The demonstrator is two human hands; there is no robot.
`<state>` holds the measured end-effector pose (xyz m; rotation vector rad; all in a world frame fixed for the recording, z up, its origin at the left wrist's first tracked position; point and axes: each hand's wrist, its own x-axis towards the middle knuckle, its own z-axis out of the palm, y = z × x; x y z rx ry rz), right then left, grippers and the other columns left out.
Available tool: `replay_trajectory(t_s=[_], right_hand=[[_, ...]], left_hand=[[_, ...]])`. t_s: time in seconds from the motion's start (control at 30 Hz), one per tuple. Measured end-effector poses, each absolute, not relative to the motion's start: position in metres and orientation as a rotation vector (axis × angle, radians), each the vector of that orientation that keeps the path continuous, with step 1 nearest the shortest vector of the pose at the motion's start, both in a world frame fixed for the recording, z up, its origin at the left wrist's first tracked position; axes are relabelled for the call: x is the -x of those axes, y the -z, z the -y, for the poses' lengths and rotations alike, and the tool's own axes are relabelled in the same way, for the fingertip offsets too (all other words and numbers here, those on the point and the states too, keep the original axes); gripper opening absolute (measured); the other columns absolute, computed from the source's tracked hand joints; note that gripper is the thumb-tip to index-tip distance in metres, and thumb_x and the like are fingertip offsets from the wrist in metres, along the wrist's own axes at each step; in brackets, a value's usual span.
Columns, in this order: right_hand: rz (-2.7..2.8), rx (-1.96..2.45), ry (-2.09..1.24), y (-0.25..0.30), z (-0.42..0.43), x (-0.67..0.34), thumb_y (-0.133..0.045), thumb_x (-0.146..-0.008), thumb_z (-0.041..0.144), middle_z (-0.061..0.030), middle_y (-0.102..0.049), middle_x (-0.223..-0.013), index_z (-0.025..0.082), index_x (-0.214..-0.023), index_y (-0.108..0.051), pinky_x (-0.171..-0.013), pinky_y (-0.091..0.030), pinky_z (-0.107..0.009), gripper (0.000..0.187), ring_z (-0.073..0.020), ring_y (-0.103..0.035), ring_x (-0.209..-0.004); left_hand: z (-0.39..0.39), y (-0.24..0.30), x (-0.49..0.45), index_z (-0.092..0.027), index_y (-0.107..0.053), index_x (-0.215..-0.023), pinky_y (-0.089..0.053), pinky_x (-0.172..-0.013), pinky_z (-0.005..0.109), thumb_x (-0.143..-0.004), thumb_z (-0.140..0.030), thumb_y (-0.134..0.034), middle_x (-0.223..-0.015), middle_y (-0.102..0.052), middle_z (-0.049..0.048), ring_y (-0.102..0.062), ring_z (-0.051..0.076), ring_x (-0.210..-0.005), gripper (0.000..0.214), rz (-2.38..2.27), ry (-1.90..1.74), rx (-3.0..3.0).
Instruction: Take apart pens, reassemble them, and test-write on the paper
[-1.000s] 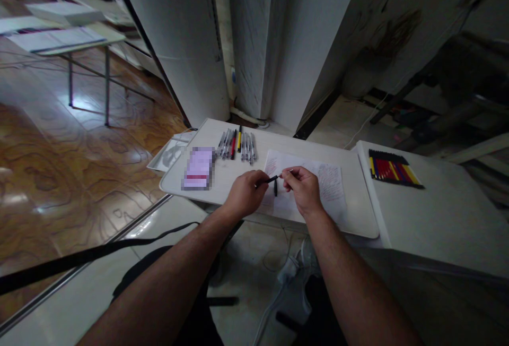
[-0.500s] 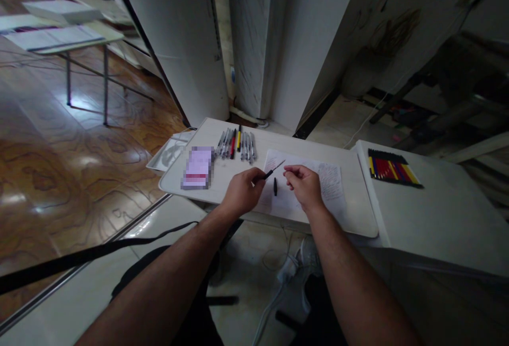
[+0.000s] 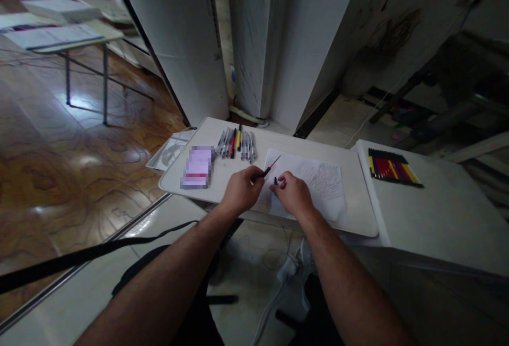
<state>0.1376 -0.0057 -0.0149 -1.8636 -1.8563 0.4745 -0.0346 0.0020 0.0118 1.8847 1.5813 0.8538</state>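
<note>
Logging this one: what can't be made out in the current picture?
Head view, writing on the paper: too small and blurred to read.
Head view, details of the purple object: hidden by pixelation.
Head view, rear part of the black pen: covered by the left hand.
Head view, lower part of the small black piece, and whether the right hand grips it: hidden by that hand.

Observed a move of the right hand (image 3: pixel 293 192) from beside the tip of the pen (image 3: pixel 268 170) — down and left to the short black piece (image 3: pixel 275 180) on the paper (image 3: pixel 330 212). Now covering part of that piece — unable to confirm a grip. Also noted a slightly steeper slant of the pen.
</note>
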Motion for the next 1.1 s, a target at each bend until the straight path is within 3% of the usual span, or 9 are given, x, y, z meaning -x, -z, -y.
replay_trajectory(t_s=[0.47, 0.67, 1.1], right_hand=[[1.708, 1.873, -0.565, 0.016, 0.002, -0.134, -0.061, -0.073, 0.020, -0.0064, -0.073, -0.081, 0.021, -0.099, -0.068, -0.070, -0.047, -0.031, 0.027, -0.0213, -0.067, -0.076], [1.290, 1.496, -0.847, 0.011, -0.007, -0.135, -0.064, -0.072, 0.029, -0.0037, -0.071, -0.075, 0.018, -0.083, -0.068, -0.061, -0.048, -0.027, 0.017, -0.0163, -0.063, -0.065], [1.098, 1.282, -0.993, -0.003, -0.004, -0.135, -0.068, -0.072, 0.032, 0.0021, -0.062, -0.062, 0.017, -0.083, -0.064, -0.048, -0.041, -0.022, 0.019, -0.0096, -0.052, -0.051]], left_hand=[[-0.001, -0.016, 0.034, -0.021, -0.069, -0.092, -0.048, -0.069, 0.027, -0.081, -0.026, -0.058, -0.083, -0.074, 0.0022, -0.067, 0.017, -0.074, 0.017, -1.573, -0.827, -1.869], [0.000, -0.018, 0.033, -0.020, -0.069, -0.093, -0.047, -0.069, 0.026, -0.081, -0.026, -0.057, -0.086, -0.074, 0.0030, -0.067, 0.018, -0.078, 0.018, -1.578, -0.777, -1.857], [0.000, -0.011, 0.032, -0.021, -0.069, -0.091, -0.046, -0.069, 0.026, -0.080, -0.027, -0.058, -0.087, -0.075, 0.0018, -0.067, 0.017, -0.076, 0.016, -1.485, -0.788, -1.862]])
